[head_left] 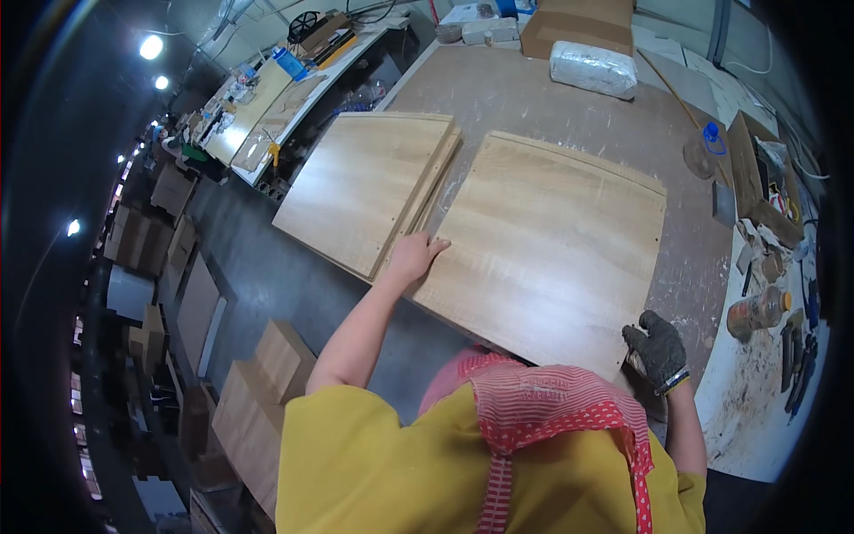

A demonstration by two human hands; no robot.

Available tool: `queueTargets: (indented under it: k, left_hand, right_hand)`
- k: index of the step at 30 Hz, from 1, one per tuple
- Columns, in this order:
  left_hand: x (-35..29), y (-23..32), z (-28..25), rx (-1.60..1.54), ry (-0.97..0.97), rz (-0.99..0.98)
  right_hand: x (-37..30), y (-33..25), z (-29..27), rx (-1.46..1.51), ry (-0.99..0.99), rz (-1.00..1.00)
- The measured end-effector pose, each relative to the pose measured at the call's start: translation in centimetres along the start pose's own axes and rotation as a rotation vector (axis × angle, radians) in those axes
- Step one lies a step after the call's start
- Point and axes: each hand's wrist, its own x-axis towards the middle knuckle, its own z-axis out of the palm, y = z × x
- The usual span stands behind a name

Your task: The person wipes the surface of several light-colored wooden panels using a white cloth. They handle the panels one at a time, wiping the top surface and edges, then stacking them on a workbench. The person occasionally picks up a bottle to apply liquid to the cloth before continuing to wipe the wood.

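Observation:
A large light wood-grain board [550,258] lies on the brown worktable in front of me, its near edge close to my apron. My bare left hand [414,259] is closed at its left near corner, thumb over the top edge, the other fingers partly hidden. In a dark work glove, my right hand [658,351] is curled round the right near corner, its fingertips at the board's edge. To the left, another stack of wood-grain boards [365,182] lies with small holes along its edge, close beside my left hand.
On the brown worktable [498,84] are a foil-wrapped block [593,69], a cardboard box [578,27] and a blue-capped bottle [703,153]. Along the right side lie a box of tools [765,178], an orange-capped jar [758,313] and pliers [801,369]. Boards and cartons [258,405] stand on the floor at left.

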Motion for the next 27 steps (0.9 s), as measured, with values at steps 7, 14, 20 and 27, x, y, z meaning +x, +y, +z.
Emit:
queueTargets:
  k: [7, 14, 20, 27]
  left_hand:
    - [-0.6, 4.0, -5.1, -0.213, 0.114, -0.055]
    - [-3.4, 6.2, -4.7, -0.399, 0.138, -0.027]
    - [-4.8, 3.8, -4.7, -0.432, 0.213, 0.023]
    - [-2.4, -8.3, -11.2, -0.202, 0.206, -0.126]
  right_hand:
    - [1.0, -1.6, -2.1, 0.492, -0.061, 0.413]
    - [-1.4, 2.7, 1.2, 0.634, 0.078, 0.414]
    - [-1.8, 1.5, -1.3, 0.797, -0.043, 0.477]
    - [9.1, -11.9, -3.8, 0.736, -0.003, 0.251]
